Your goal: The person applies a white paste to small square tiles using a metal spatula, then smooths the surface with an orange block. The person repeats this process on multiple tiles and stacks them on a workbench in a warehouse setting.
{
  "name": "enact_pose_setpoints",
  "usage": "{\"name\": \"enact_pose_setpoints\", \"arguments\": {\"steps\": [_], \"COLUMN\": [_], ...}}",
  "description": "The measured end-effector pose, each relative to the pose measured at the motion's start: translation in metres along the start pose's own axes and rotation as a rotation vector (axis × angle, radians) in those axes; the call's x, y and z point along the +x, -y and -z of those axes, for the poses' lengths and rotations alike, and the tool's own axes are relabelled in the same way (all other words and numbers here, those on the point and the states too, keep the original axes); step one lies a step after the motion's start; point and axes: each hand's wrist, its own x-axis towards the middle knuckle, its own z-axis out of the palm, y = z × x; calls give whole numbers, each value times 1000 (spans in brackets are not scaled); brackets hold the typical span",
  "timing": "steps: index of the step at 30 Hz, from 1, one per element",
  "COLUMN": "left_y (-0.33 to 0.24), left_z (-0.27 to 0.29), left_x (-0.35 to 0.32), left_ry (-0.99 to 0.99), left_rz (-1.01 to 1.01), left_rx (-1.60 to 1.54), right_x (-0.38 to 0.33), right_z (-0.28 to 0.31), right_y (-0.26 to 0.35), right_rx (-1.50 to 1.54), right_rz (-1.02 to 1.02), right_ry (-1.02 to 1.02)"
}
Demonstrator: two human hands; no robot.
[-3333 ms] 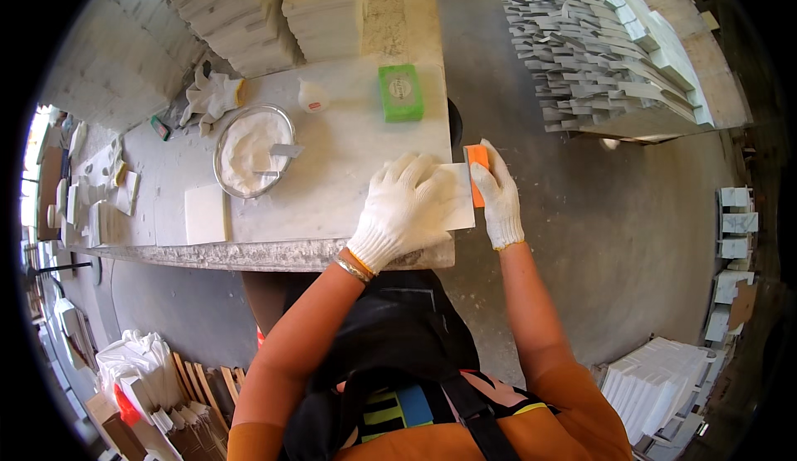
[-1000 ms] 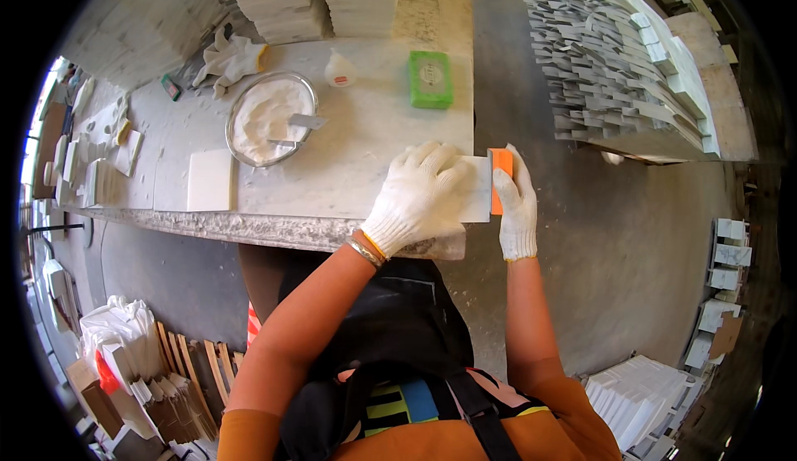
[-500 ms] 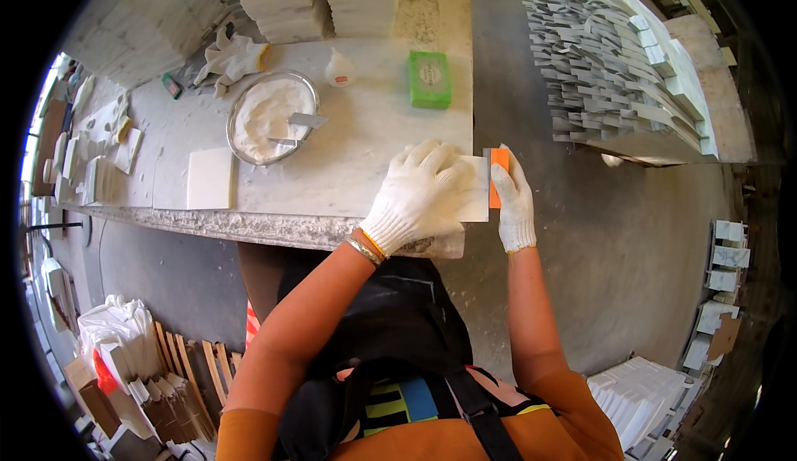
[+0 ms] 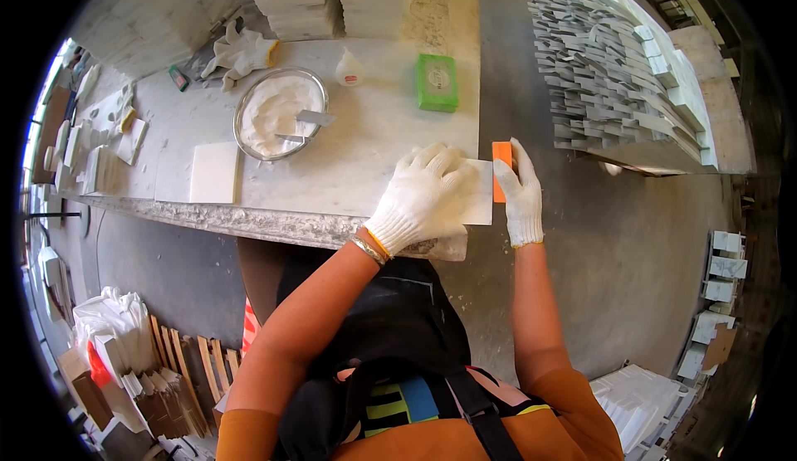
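My left hand (image 4: 419, 191), in a white knit glove, lies flat with its fingers out on a pale stone tile (image 4: 479, 195). The tile overhangs the right edge of the stone-topped table (image 4: 332, 187). My right hand (image 4: 525, 204), also gloved, grips an orange sanding block (image 4: 501, 170) between thumb and fingers. The block stands upright just off the tile's free right edge, with a narrow gap between them. How the fingers wrap the block's far side is partly hidden.
On the table are a metal bowl (image 4: 241, 129) of white paste with scrapers (image 4: 315, 118), a green box (image 4: 437, 83), a small white bottle (image 4: 349, 69), a spare glove (image 4: 237, 54) and a lone white tile (image 4: 213, 174). Stone stacks (image 4: 378, 0) rise behind; a pallet of thin slabs (image 4: 602, 71) stands right.
My right hand and the orange block have shifted slightly right, away from the tile's edge, and the block has turned a little. My left hand stays on the tile.
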Motion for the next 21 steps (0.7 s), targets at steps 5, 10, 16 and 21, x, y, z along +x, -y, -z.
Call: {"name": "enact_pose_setpoints", "arguments": {"steps": [5, 10, 16, 21], "left_y": [1, 4, 0, 5], "left_z": [-2, -5, 0, -5], "left_x": [-2, -4, -2, -6], "left_ry": [-47, -46, -35, -24], "left_rz": [0, -9, -17, 2], "left_rx": [21, 18, -3, 41], "right_x": [-36, -15, -1, -40], "right_z": [-3, -13, 4, -7], "right_y": [26, 11, -7, 15], "right_rx": [72, -48, -63, 8], "right_rz": [-15, 42, 48, 22], "right_ry": [13, -28, -16, -10]}}
